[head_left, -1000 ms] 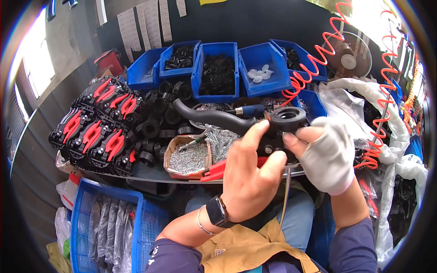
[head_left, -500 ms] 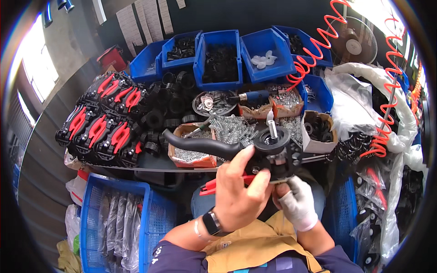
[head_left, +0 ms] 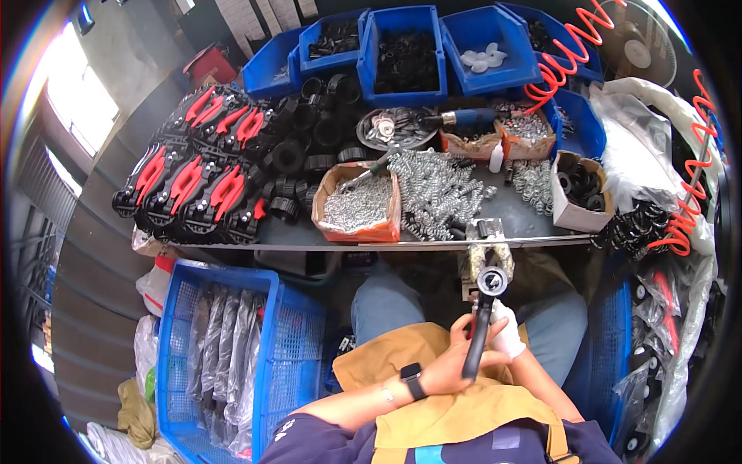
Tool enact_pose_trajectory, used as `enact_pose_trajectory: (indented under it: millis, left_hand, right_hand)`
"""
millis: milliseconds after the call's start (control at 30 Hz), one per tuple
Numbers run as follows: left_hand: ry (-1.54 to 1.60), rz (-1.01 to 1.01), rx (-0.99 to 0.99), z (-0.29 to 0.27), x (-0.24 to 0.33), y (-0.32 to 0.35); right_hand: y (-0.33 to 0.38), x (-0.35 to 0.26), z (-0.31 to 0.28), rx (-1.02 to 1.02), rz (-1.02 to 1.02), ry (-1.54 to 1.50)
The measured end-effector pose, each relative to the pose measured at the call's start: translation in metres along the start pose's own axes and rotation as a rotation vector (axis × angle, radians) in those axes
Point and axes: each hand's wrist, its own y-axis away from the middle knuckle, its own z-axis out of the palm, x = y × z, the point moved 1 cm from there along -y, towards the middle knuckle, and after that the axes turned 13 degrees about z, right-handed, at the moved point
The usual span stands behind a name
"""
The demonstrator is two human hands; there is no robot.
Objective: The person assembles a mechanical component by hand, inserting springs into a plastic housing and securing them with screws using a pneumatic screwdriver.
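A black part with a curved handle (head_left: 478, 340) and a round ring head (head_left: 492, 281) stands in front of me, its handle pointing back toward my body. My left hand (head_left: 452, 367), bare with a watch on the wrist, is closed around the handle. White-gloved, my right hand (head_left: 507, 334) grips the part just below the ring head; its fingertips are partly hidden behind the handle. The ring head lies over a small clamp-like fixture (head_left: 501, 255) with pale jaws at the bench's front edge. Whether the head touches the jaws I cannot tell.
Black assemblies with red levers (head_left: 185, 185) lie at bench left, beside black rings (head_left: 287, 157). Loose springs (head_left: 437, 193) and a box of small metal parts (head_left: 355, 205) sit mid-bench. Blue bins (head_left: 402, 97) line the back. A blue crate (head_left: 267, 348) stands low left; red coiled hose hangs right.
The black part came down from above the bench toward my lap, and its handle swung from pointing left to pointing at me. Both hands moved with it. The fixture has come into sight.
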Motion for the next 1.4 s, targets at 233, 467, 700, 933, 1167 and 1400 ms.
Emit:
enact_pose_trajectory:
  millis: [233, 467, 700, 933, 1167, 1400]
  left_hand:
    - [-0.177, -0.045, 0.051, 0.033, -0.051, -0.018]
    - [-0.13, -0.052, 0.049, 0.024, -0.058, -0.02]
    - [0.345, 0.057, -0.348, -0.055, -0.046, -0.014]
    - [-1.204, -0.187, 0.488, -0.323, -0.15, -0.081]
    - [-1.296, -0.853, 0.017, -0.353, -0.232, -0.119]
    - [-1.353, -0.72, 0.093, -0.345, -0.226, -0.145]
  right_hand:
    - [-0.048, -0.039, -0.071, 0.407, -0.136, -0.048]
    - [-0.145, -0.156, -0.07, 0.179, -0.191, 0.481]
    - [-0.176, -0.164, -0.038, 0.065, -0.003, 0.738]
    - [-0.166, -0.17, -0.04, 0.204, -0.083, 0.617]
    - [-0.088, -0.162, -0.07, 0.41, -0.743, 0.224]
    - [-0.059, -0.106, -0.067, 0.428, -0.822, 0.264]
